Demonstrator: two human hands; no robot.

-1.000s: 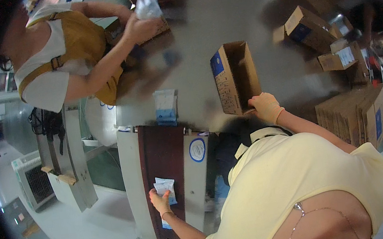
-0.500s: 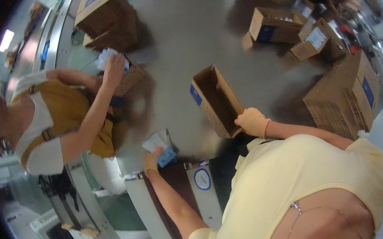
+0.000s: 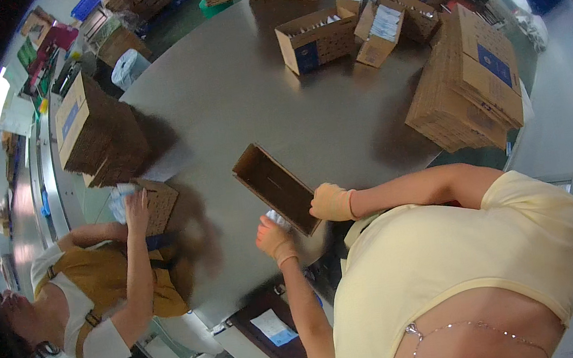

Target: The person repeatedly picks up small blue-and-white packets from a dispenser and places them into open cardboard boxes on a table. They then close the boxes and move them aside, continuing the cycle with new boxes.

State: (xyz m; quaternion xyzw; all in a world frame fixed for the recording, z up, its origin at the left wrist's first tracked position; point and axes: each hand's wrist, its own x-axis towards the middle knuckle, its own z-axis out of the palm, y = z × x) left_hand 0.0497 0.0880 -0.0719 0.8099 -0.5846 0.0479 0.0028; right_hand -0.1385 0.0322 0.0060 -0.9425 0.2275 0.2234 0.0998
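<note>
A long, open-topped cardboard box [image 3: 251, 163] stands on the metal table in front of me, with its inside looking bare. My right hand [image 3: 332, 203], in a thin pale-orange glove, is closed on the box's near right rim. My left hand [image 3: 276, 239], gloved alike, is beside the near left wall. Its fingers are closed on a small whitish packet [image 3: 278, 219], which is partly hidden between hand and box. Below the table edge, a white and blue packet [image 3: 274, 327] lies in a dark brown bin [image 3: 252, 314].
Stacked flat cartons [image 3: 459, 85] stand at the right, with another stack [image 3: 101, 129] at the far left. Packet-filled boxes [image 3: 317, 41] sit across the round metal table [image 3: 198, 83]. At left, a co-worker [image 3: 110, 277] handles packets over a box [image 3: 161, 206]. Another person's arm shows at far right.
My left hand has come up from the bin at the table edge to the box's side with a packet. My right hand stays on the box. The whole view has turned.
</note>
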